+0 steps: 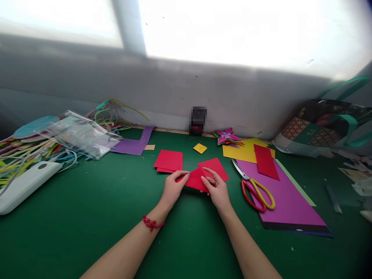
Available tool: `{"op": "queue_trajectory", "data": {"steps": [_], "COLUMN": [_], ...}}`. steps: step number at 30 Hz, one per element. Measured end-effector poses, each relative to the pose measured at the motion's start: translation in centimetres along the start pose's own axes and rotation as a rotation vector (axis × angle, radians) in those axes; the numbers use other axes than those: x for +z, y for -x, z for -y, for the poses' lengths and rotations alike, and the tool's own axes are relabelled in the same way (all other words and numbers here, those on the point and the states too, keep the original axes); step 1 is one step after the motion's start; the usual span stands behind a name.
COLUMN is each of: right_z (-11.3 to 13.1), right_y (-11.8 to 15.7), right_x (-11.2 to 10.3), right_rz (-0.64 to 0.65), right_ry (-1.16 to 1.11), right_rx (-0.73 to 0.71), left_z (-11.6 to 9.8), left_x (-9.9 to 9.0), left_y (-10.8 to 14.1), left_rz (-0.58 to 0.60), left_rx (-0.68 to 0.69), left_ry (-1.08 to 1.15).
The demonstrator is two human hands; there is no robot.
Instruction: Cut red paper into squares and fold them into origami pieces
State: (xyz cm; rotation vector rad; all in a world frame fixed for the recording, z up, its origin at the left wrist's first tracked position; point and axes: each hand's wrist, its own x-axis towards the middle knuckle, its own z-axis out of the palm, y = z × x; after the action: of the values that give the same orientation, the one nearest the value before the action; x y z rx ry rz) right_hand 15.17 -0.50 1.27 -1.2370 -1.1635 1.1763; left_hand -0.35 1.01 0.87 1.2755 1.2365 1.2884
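Note:
A sheet of red paper (195,180) is held between my two hands, a little above the green table. My left hand (173,185) pinches its left corner between thumb and fingers. On the right side my right hand (214,187) grips it, thumb on top and some fingertips hidden beneath. Just behind it a red paper square (216,167) lies flat, partly covered by my right hand and the held sheet. Farther left rests a small stack of red squares (169,160), its edges slightly out of line.
Scissors (255,190) with red and yellow handles lie at right on purple sheets (290,197). Behind are yellow paper (238,152), a red strip (266,162), folded paper stars (228,136) and a small yellow square (200,148). A white power strip (31,184) and plastic bag (84,133) occupy the left.

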Motion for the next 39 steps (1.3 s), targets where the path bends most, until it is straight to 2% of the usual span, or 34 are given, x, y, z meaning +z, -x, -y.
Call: {"op": "queue_trajectory", "data": {"steps": [4, 7, 10, 12, 14, 18, 23, 26, 27, 30, 33, 36, 39], "right_z": [-0.5, -1.1, -1.4, -1.5, -1.6, -1.8, -1.3, -0.6, -0.3, -0.1, -0.4, -0.8, -0.9], "right_y": [0.1, 0.1, 0.1, 0.1, 0.2, 0.7, 1.6, 2.6, 3.0, 3.9, 4.2, 3.8, 3.4], "right_x": [0.0, 0.0, -0.1, -0.3, -0.5, -0.6, 0.1, 0.4, 0.3, -0.4, -1.3, -1.8, -2.1], "right_rz": [-0.01, -0.065, -0.094, -0.089, -0.077, -0.028, 0.006, 0.025, 0.052, 0.185, 0.324, 0.322, 0.322], "right_ry": [0.038, 0.135, 0.232, 0.258, 0.262, 0.305, 0.412, 0.533, 0.64, 0.852, 0.88, 0.89, 0.907], "right_rx": [-0.016, -0.068, -0.116, -0.121, -0.107, -0.091, -0.155, -0.26, -0.335, -0.5, -0.58, -0.621, -0.633], "left_z": [0.0, -0.1, -0.5, -1.0, -1.6, -2.4, -2.1, -1.7, -1.6, -1.3, -1.1, -1.1, -1.0], "left_x": [0.1, 0.1, -0.1, -0.4, -0.7, -1.2, -1.9, -2.4, -2.5, -2.9, -3.1, -3.2, -3.3], "left_y": [0.2, 0.4, 1.0, 1.6, 2.3, 3.6, 4.2, 4.2, 4.1, 4.0, 3.9, 3.8, 3.9], "left_rz": [-0.011, -0.006, 0.023, 0.081, 0.177, 0.362, 0.513, 0.568, 0.59, 0.632, 0.641, 0.653, 0.649], "left_rx": [0.055, 0.068, 0.103, 0.203, 0.361, 0.634, 0.727, 0.807, 0.829, 0.84, 0.808, 0.752, 0.674], "left_ry": [-0.092, -0.155, -0.308, -0.493, -0.672, -0.916, -1.064, -1.123, -1.141, -1.152, -1.087, -1.05, -1.105]}}
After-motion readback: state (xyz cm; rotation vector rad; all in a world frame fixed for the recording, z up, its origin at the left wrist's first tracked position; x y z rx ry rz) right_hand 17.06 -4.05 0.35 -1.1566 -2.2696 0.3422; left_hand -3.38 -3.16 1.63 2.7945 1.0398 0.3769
